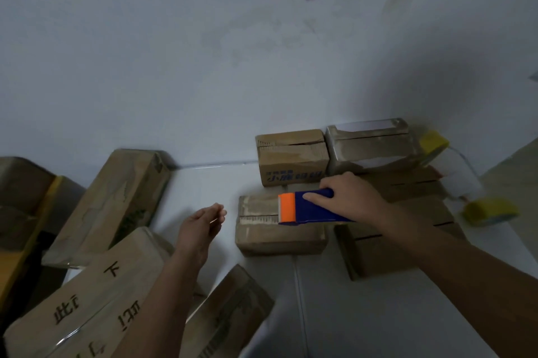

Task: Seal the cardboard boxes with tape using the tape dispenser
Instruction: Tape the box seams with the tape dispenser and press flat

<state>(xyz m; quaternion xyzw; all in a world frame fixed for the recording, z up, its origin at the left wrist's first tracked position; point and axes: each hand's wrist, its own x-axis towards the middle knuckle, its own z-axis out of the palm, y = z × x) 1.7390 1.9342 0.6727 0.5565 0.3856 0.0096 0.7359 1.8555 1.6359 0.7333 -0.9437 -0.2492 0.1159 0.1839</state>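
Observation:
My right hand (348,197) grips a blue tape dispenser (317,207) with an orange front end. The dispenser lies on top of a small cardboard box (276,236) at the centre of the floor, its orange end over the box's top seam. My left hand (203,225) hovers just left of that box with fingers loosely curled, holding nothing and touching nothing. Behind it stands a second small box (291,159) with blue print, its top flaps slightly apart. A taped box (369,143) sits to the right of that one.
Larger cardboard boxes (113,206) lie at the left and bottom left, one with black printed characters (87,296). More boxes (393,250) sit under my right forearm. Two yellow tape rolls (492,210) rest at the right. White floor (203,89) stretches beyond.

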